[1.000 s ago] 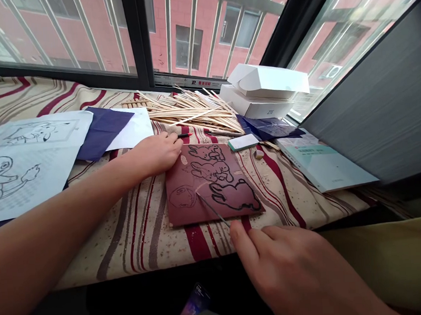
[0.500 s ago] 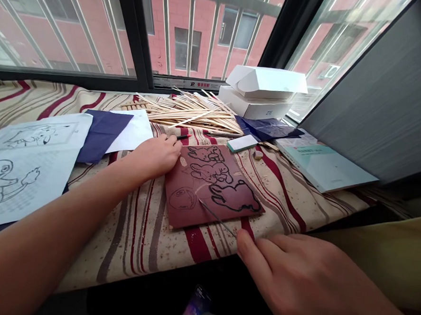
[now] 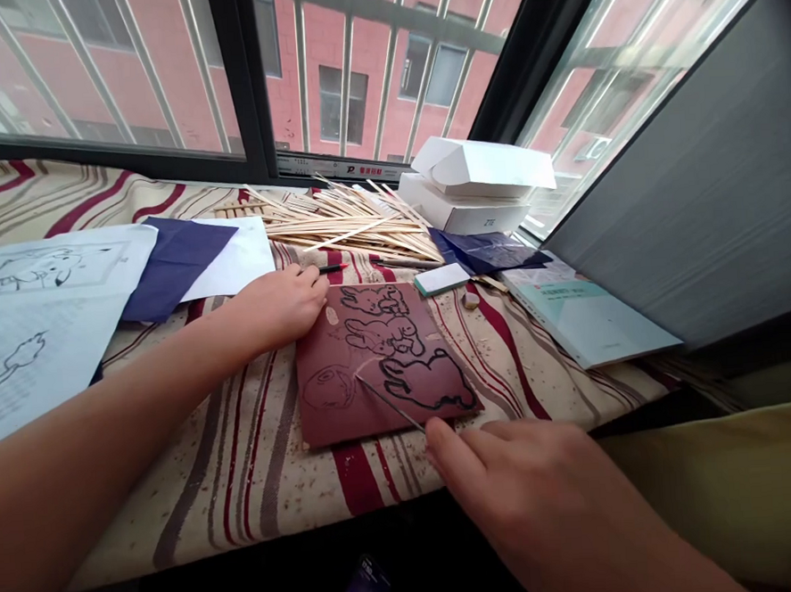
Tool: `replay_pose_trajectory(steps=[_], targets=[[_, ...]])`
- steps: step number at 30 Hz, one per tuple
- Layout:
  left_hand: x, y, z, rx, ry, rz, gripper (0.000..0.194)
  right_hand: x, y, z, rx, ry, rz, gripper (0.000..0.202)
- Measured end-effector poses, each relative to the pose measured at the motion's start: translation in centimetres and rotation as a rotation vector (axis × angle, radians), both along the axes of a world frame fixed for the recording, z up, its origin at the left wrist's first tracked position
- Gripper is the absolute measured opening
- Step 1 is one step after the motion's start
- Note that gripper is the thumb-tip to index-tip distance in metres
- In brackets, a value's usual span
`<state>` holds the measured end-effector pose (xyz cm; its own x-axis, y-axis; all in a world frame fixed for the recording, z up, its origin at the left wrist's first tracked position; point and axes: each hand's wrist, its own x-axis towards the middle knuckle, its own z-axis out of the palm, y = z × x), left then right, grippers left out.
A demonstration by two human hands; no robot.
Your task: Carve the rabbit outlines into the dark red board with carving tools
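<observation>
A reddish-brown carving board point(image 3: 369, 418) lies on the striped cloth in front of me, with black-outlined rabbit-like figures on its right half. At its lower left is a fainter sketched round face, and a pale curved cut shows beside it. My left hand point(image 3: 289, 304) grips the board's upper left corner with bent fingers. In my closed right hand point(image 3: 513, 467) is a carving tool point(image 3: 392, 405); its thin metal shaft slants up to the left and the tip rests on the board near the pale cut. The tool's handle is hidden inside the hand.
Printed line drawings point(image 3: 43, 353) and dark blue sheets point(image 3: 172, 265) lie to the left. Behind the board are a pile of thin wooden sticks point(image 3: 357, 222), pens point(image 3: 403, 263) and a white-and-green eraser point(image 3: 441, 279). White boxes point(image 3: 470, 198) and a book point(image 3: 591, 315) stand right. The cloth's front edge is near.
The view has shifted slightly, so everything appears a little further left and lower. Both hands keep their holds, and the tool tip stays near the pale cut.
</observation>
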<state>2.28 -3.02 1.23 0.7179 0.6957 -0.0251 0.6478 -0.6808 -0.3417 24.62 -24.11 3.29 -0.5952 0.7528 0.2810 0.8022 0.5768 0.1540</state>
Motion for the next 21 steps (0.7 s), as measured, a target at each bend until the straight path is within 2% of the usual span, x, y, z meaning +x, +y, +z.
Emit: replay_pose_trajectory(steps=[3,5,7,10,13,16,21], targets=[[-0.1,0.1,-0.2,-0.007,-0.004,-0.002,0.044,2.2,3.0,0.0,-0.076,0.077,-0.123,0.021],[-0.2,0.3,-0.3,0.000,-0.013,0.015,0.041,3.8,6.3,-0.1,-0.079,0.108,-0.203,0.026],[-0.4,0.5,-0.4,0.013,-0.025,0.024,0.038,4.9,10.5,-0.2,-0.178,0.113,-0.322,0.033],[-0.6,0.7,-0.5,0.032,-0.032,0.022,0.036,5.4,17.0,-0.5,-0.240,0.114,-0.289,0.032],[-0.7,0.8,-0.4,0.040,-0.043,0.027,0.037,5.4,22.0,-0.6,-0.326,0.108,-0.205,0.028],[-0.6,0.6,-0.2,0.015,-0.036,0.044,0.037,6.0,24.7,-0.5,-0.328,0.117,-0.254,0.032],[-0.4,0.2,0.2,-0.007,-0.037,0.066,0.037,7.2,26.2,-0.2,-0.442,0.076,-0.327,0.021]])
